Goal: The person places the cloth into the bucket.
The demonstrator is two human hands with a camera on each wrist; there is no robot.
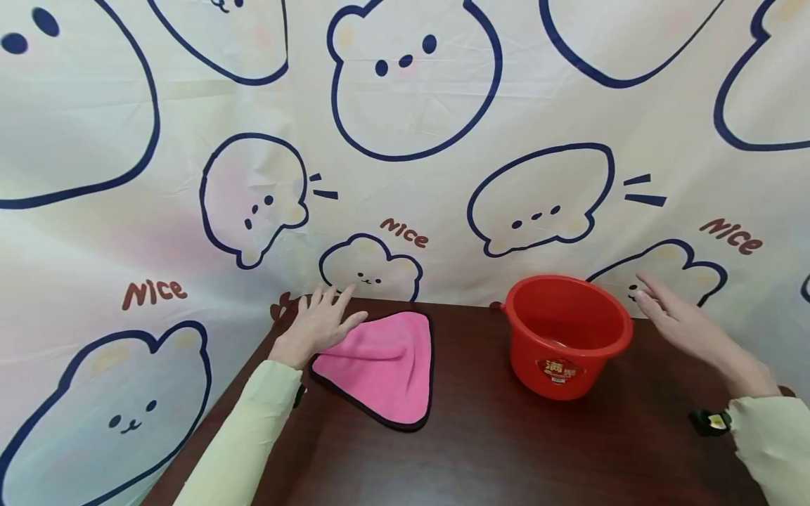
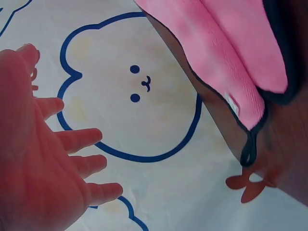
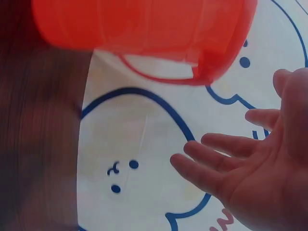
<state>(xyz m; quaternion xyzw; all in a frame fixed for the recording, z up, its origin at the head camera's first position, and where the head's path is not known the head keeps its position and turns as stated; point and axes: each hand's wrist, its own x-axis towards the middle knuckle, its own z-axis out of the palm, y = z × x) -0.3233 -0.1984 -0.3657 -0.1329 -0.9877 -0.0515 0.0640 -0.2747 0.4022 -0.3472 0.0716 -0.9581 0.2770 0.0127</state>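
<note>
A pink cloth (image 1: 392, 365) with a dark edge lies folded on the dark table, left of centre in the head view. My left hand (image 1: 319, 323) is over its upper left corner with fingers spread. In the left wrist view the cloth (image 2: 216, 53) shows a dark hanging loop, and the left hand (image 2: 62, 154) holds nothing. To the right stands a red bucket (image 1: 557, 372) with a label on its front. Beside the bucket my right hand (image 1: 686, 327) hovers, fingers extended and apart from it. The bucket's handle (image 3: 159, 79) hangs along its side in the right wrist view.
The dark brown wooden table (image 1: 468, 450) reaches back to a pale cloth backdrop (image 1: 405, 190) printed with blue-outlined bears and the word Nice. The backdrop also runs along the left side. A dark band (image 1: 709, 422) is on the right wrist.
</note>
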